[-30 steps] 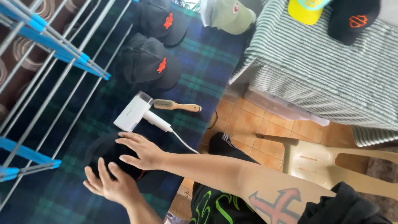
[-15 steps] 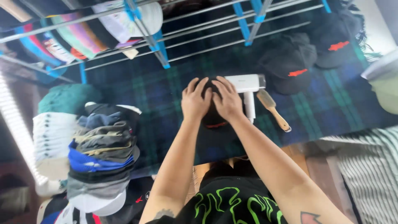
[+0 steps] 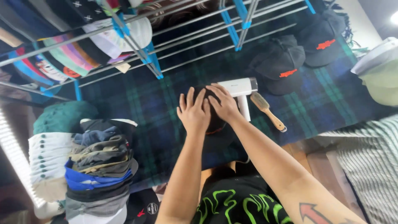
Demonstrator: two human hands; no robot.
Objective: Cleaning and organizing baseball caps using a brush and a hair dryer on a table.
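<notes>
Both my hands rest flat on the crown of a black cap [image 3: 215,130] that lies on a dark blue and green plaid cloth [image 3: 166,103]. My left hand [image 3: 194,110] covers its left side and my right hand [image 3: 224,101] its right side, fingers spread and pointing away from me. Most of the cap is hidden under my hands; its brim points toward me. A white handheld steamer [image 3: 240,89] lies just right of my right hand. Beside it is a wooden-handled brush [image 3: 267,110].
A stack of several folded caps [image 3: 97,161] stands at the left. Two more black caps with red marks [image 3: 280,64] lie at the right, and a pale green cap [image 3: 379,83] at the far right. A metal drying rack with blue joints [image 3: 153,62] spans the back.
My view has swung round from one second ago. My hands came together onto the black cap and stay pressed on it; in the last half second they hardly moved.
</notes>
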